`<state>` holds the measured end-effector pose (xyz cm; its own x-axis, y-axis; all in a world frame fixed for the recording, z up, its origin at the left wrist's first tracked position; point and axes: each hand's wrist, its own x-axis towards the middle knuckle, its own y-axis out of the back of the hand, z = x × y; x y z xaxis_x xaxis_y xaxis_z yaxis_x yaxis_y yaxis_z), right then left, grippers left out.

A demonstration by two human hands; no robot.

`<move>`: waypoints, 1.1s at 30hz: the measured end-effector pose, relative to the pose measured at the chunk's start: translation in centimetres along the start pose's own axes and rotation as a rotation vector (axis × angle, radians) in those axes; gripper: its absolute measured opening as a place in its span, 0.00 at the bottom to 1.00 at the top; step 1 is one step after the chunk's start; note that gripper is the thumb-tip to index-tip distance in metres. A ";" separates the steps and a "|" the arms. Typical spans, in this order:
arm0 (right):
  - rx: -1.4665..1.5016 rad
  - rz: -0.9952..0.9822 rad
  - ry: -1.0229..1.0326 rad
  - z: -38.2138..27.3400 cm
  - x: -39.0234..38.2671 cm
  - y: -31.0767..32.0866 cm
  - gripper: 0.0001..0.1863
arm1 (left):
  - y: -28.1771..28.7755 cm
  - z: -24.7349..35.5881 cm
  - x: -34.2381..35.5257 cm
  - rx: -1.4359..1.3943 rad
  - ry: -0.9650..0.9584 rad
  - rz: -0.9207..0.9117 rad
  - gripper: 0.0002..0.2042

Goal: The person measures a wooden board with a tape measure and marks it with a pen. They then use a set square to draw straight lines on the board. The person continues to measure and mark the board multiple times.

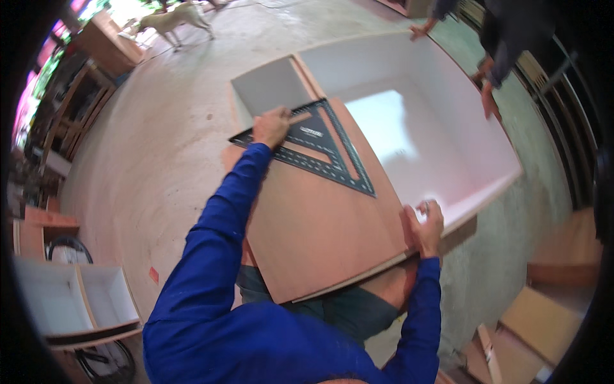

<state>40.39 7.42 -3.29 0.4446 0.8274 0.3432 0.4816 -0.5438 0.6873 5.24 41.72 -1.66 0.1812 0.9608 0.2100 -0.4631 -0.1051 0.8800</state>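
My left hand [272, 127] is closed on the left part of a black triangular carpenter's square [310, 142], which lies flat across a brown wooden panel [313, 230]. The panel rests over the near edge of a large open cabinet box [441, 128] with white inner faces, and its near end lies above my legs. At the panel's right corner is my right hand [428, 230], fingers curled together beside the cabinet's near rim. Whatever those fingers hold, if anything, is too small to make out.
A co-worker's hands [489, 99] touch the cabinet's far right rim. A small white-lined cabinet [77, 297] stands at left, wood boards [540, 326] lie at lower right. A dog [176, 22] stands far left, near a wooden cabinet [109, 45].
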 end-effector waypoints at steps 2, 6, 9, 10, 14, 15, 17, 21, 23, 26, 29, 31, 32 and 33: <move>-0.021 -0.002 -0.007 -0.5 0.1 0.0 0.23 | 0.2 0.0 0.3 0.057 -0.002 -0.020 0.19; -0.031 0.024 -0.022 -1.7 0.2 -0.1 0.24 | 0.6 -0.3 0.6 0.078 0.035 -0.031 0.18; -0.047 0.023 -0.034 -2.2 0.1 0.3 0.23 | 0.9 -0.6 0.8 0.064 -0.024 -0.030 0.17; -0.045 0.017 -0.036 -2.3 0.2 0.4 0.23 | 1.0 -0.8 0.9 0.046 -0.038 -0.046 0.16; -0.041 0.003 -0.036 -2.0 0.5 0.4 0.24 | 1.3 -1.3 1.4 0.011 -0.101 -0.103 0.14; -0.039 -0.001 -0.034 -1.8 0.6 0.4 0.24 | 1.5 -1.4 1.5 0.011 -0.103 -0.112 0.14; -0.044 -0.012 -0.036 -1.4 0.9 0.5 0.24 | 1.6 -1.6 1.6 0.004 -0.147 -0.113 0.13; -0.030 -0.020 -0.060 -0.9 1.3 0.5 0.24 | 1.6 -1.8 1.5 -0.016 -0.128 -0.129 0.14; -0.039 -0.022 -0.051 -0.9 1.3 0.5 0.24 | 1.6 -2.0 1.4 -0.034 -0.119 -0.124 0.14; -0.037 -0.024 -0.059 -0.9 1.4 0.5 0.23 | 1.6 -2.3 1.6 -0.016 -0.150 -0.131 0.13; -0.025 -0.022 -0.067 -0.8 1.6 0.6 0.23 | 1.5 -2.3 1.5 -0.067 -0.150 -0.130 0.13; -0.024 -0.026 -0.068 -0.7 1.7 0.6 0.23 | 1.5 -2.2 1.5 -0.067 -0.159 -0.126 0.13; -0.029 -0.030 -0.069 -0.8 1.7 0.6 0.23 | 1.5 -2.2 1.5 -0.075 -0.169 -0.120 0.13; -0.031 -0.035 -0.073 -0.8 1.8 0.7 0.23 | 1.5 -2.2 1.5 -0.067 -0.165 -0.124 0.13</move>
<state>40.90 8.61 -1.72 0.4825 0.8327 0.2718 0.4746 -0.5093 0.7179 2.93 43.56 -0.94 0.3772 0.9096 0.1741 -0.4845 0.0336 0.8742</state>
